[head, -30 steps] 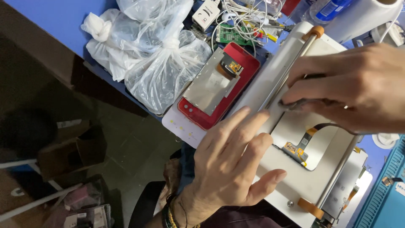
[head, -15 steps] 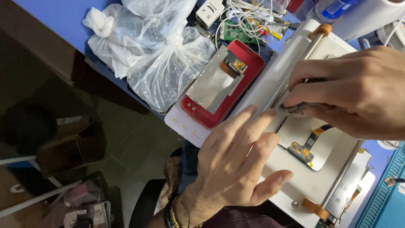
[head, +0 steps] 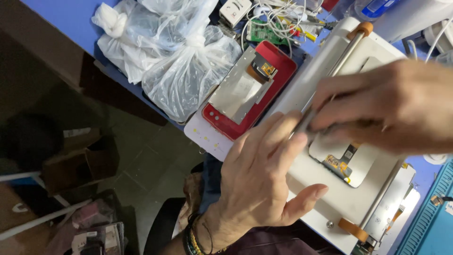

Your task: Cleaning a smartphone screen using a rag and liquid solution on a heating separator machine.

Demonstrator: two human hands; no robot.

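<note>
We are pressing our left hand (head: 264, 179), fingers spread flat and holding nothing, on the near edge of the white flat-topped machine with orange roller ends (head: 330, 198), which is sitting on the blue counter (head: 71, 16). Our right hand (head: 396, 111) is blurred; it is looking pinched around a thin grey metal tool (head: 304, 123), though we cannot tell how firmly. The thin grey screen panel with an orange flex cable (head: 349, 163) is lying on the machine's plate, just under that hand. We are judging it light, stiff and brittle, best taken by its edges, away from the cable. A red phone frame (head: 250, 94) and clear plastic bags (head: 184, 71) are lying beside
</note>
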